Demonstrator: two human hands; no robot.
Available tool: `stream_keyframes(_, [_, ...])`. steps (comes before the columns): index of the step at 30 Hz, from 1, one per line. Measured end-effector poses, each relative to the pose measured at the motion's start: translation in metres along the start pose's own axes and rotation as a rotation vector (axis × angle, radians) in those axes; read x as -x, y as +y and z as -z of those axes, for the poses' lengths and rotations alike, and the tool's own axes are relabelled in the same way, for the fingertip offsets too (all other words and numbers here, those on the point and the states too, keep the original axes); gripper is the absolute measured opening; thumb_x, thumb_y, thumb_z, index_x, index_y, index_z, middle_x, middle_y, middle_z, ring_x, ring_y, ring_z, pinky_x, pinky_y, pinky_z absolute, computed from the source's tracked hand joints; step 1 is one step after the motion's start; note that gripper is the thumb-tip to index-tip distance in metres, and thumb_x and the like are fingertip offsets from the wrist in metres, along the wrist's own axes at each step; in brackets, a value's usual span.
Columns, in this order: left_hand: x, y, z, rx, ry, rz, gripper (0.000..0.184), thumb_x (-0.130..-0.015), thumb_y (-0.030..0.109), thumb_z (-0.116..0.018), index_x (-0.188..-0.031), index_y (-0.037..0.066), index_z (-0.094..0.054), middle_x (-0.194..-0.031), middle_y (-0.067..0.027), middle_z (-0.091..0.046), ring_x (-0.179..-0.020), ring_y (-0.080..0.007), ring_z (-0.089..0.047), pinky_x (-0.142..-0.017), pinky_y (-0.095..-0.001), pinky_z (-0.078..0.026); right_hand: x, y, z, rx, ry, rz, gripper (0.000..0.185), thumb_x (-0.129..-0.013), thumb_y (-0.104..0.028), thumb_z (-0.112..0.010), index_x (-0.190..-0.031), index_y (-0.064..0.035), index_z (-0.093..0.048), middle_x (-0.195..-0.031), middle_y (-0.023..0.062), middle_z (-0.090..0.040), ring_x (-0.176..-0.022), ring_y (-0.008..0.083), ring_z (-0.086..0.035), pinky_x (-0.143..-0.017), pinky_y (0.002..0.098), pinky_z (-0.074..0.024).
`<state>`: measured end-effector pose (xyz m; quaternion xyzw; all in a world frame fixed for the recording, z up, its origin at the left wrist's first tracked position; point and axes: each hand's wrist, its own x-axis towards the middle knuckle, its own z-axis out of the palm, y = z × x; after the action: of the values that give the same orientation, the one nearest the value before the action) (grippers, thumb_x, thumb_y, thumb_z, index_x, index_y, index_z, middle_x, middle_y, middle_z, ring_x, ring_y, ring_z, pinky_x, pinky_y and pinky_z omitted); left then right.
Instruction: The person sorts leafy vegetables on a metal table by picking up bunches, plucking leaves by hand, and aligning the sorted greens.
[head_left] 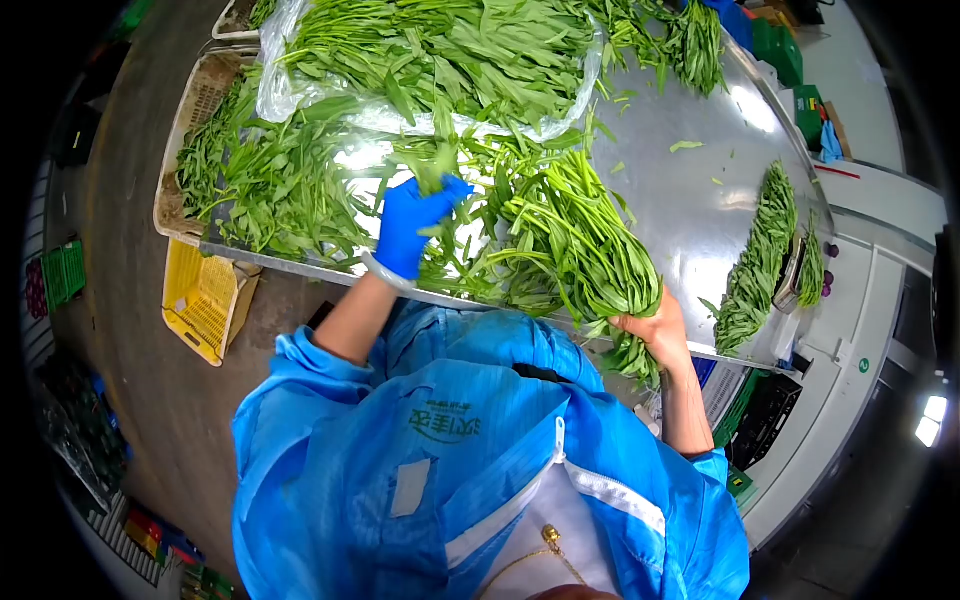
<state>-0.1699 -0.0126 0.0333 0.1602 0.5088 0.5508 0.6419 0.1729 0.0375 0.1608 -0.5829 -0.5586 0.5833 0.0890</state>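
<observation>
My right hand (655,328), bare, is wrapped around the leafy end of a thick bunch of water spinach (590,235). Its pale green stems point up and left over the near edge of the metal table (670,150). My left hand (408,225) wears a blue glove and is closed over the loose greens, left of the bunch. A blurred water spinach leaf (432,168) sticks up from its fingers. Loose water spinach (285,185) lies spread around that hand. Beyond it, a big heap of water spinach (450,50) rests on clear plastic film (285,85).
A bundle of greens (762,265) lies at the table's right end, beside a scale-like dark device (790,275). Another bunch (698,50) is at the far side. A dirty white crate (172,190) adjoins the table's left side, with a yellow crate (205,300) below.
</observation>
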Motion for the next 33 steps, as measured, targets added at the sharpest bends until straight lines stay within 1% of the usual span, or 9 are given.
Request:
stream_keyframes(2, [0.008,-0.017,-0.038,-0.101,0.029,-0.168,0.033,-0.079,0.022,-0.076,-0.100,0.000,-0.065,-0.085,-0.0033,-0.064,-0.068,-0.0094,-0.059,-0.061,-0.0250,-0.048,-0.003,0.000,-0.006,0.059,0.037,0.050,0.069,-0.067,0.000,-0.078,-0.128,0.0031,-0.046,-0.116,0.0097,-0.062,-0.105,0.0175,-0.057,-0.095,0.0316,-0.0429])
stream_keyframes(9, [-0.007,-0.047,-0.086,-0.043,-0.238,0.201,0.036,-0.079,0.026,-0.076,-0.102,0.002,-0.064,-0.081,-0.0011,-0.062,-0.067,-0.0092,-0.057,-0.061,-0.0242,-0.046,-0.014,-0.005,-0.027,0.199,0.065,0.109,0.073,-0.068,-0.003,-0.078,-0.132,0.0011,-0.043,-0.117,0.0100,-0.062,-0.108,0.0153,-0.057,-0.097,0.0309,-0.0428])
stream_keyframes(19, [-0.047,-0.045,0.037,0.334,-0.139,-0.098,0.021,-0.094,0.015,-0.051,-0.108,0.002,-0.059,-0.088,-0.0052,-0.063,-0.076,-0.0136,-0.063,-0.070,-0.0256,-0.053,-0.011,0.007,0.006,-0.184,-0.056,-0.134,0.063,-0.065,0.003,-0.076,-0.123,0.0025,-0.053,-0.113,0.0082,-0.063,-0.104,0.0187,-0.058,-0.094,0.0309,-0.0433])
stream_keyframes(20, [-0.045,-0.045,0.030,0.209,0.148,-0.152,0.021,-0.094,0.013,-0.051,-0.111,0.002,-0.058,-0.090,-0.0057,-0.063,-0.078,-0.0141,-0.064,-0.071,-0.0261,-0.054,-0.009,0.008,0.006,-0.185,-0.057,-0.154,0.062,-0.065,0.003,-0.076,-0.123,0.0023,-0.053,-0.113,0.0081,-0.063,-0.103,0.0186,-0.058,-0.094,0.0309,-0.0435])
stream_keyframes(26, [-0.019,-0.026,-0.055,-0.332,-0.280,-0.376,0.047,-0.082,0.022,-0.069,-0.121,0.003,-0.051,-0.109,-0.0131,-0.061,-0.098,-0.0255,-0.062,-0.088,-0.0354,-0.050,-0.012,0.002,-0.006,-0.178,-0.100,-0.113,0.060,-0.066,0.003,-0.077,-0.122,0.0023,-0.054,-0.109,0.0067,-0.064,-0.100,0.0167,-0.058,-0.091,0.0298,-0.0435])
stream_keyframes(28, [-0.004,-0.025,-0.076,-0.977,-0.097,-0.506,0.060,-0.076,0.032,-0.073,-0.122,0.000,-0.050,-0.105,-0.0180,-0.063,-0.092,-0.0307,-0.064,-0.081,-0.0364,-0.052,-0.014,0.006,-0.010,-0.158,-0.114,-0.098,0.058,-0.066,0.004,-0.076,-0.120,0.0020,-0.055,-0.108,0.0061,-0.064,-0.098,0.0164,-0.058,-0.090,0.0295,-0.0438])
stream_keyframes(29, [-0.011,-0.029,-0.077,-1.282,-0.105,-0.259,0.060,-0.080,0.034,-0.069,-0.124,-0.001,-0.049,-0.091,-0.0202,-0.066,-0.080,-0.0327,-0.066,-0.069,-0.0378,-0.054,-0.014,0.006,-0.012,-0.157,-0.110,-0.085,0.056,-0.067,0.004,-0.076,-0.119,0.0017,-0.057,-0.108,0.0063,-0.064,-0.098,0.0167,-0.058,-0.089,0.0295,-0.0443])
stream_keyframes(32, [-0.039,-0.053,-0.031,-1.152,0.019,-0.440,0.046,-0.087,0.028,-0.062,-0.122,-0.001,-0.052,-0.075,-0.0167,-0.065,-0.065,-0.0283,-0.065,-0.057,-0.0363,-0.052,-0.009,0.012,-0.005,-0.214,-0.109,-0.131,0.052,-0.068,0.004,-0.074,-0.117,0.0014,-0.058,-0.108,0.0062,-0.065,-0.098,0.0173,-0.059,-0.089,0.0291,-0.0445])
stream_keyframes(33, [-0.046,-0.041,-0.017,-0.801,0.149,-0.184,0.039,-0.087,0.025,-0.061,-0.116,0.000,-0.054,-0.079,-0.0193,-0.065,-0.067,-0.0301,-0.065,-0.059,-0.0397,-0.051,-0.006,0.013,0.000,-0.245,-0.107,-0.167,0.051,-0.068,0.004,-0.074,-0.116,0.0015,-0.058,-0.106,0.0062,-0.065,-0.097,0.0173,-0.059,-0.088,0.0291,-0.0447])
